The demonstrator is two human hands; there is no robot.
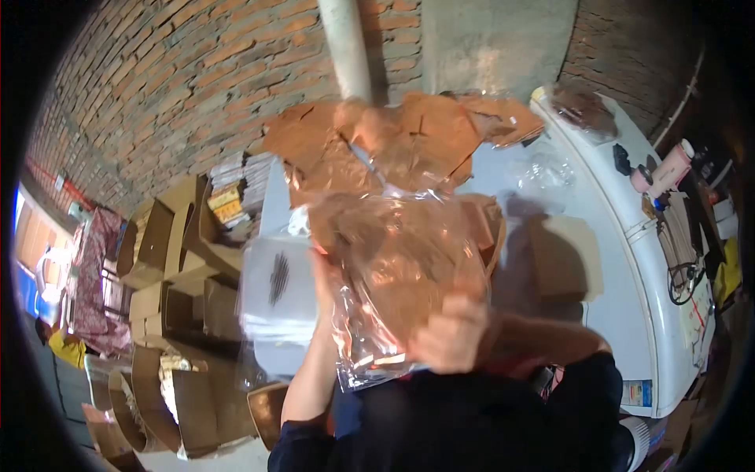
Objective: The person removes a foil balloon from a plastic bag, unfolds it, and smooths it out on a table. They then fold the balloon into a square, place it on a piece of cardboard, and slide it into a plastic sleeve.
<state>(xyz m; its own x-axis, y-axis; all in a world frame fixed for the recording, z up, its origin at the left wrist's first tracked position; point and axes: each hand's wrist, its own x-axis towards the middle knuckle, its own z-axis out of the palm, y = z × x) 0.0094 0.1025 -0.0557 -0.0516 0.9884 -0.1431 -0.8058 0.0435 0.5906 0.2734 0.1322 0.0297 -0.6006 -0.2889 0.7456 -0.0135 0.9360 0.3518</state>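
Observation:
A clear plastic bag [393, 275] with something flat and brown in or behind it is held up in front of my chest, tilted and shiny. My left hand [324, 287] grips its left edge, with the fingers mostly hidden behind the plastic. Closed and blurred by motion, my right hand [452, 334] is at the bag's lower right side. Just left of my left hand lies a stack of clear plastic bags [263, 307] with a dark mark on top. Beyond the held bag, crumpled brown sheets [432, 138] cover the back of the table.
The white table [605, 236] carries a square piece of cardboard [570, 256] and loose clear plastic [544, 169] on the right. Several open cardboard boxes [185, 307] stand along the left. A pale pole [344, 47] rises behind, before a brick wall [212, 86].

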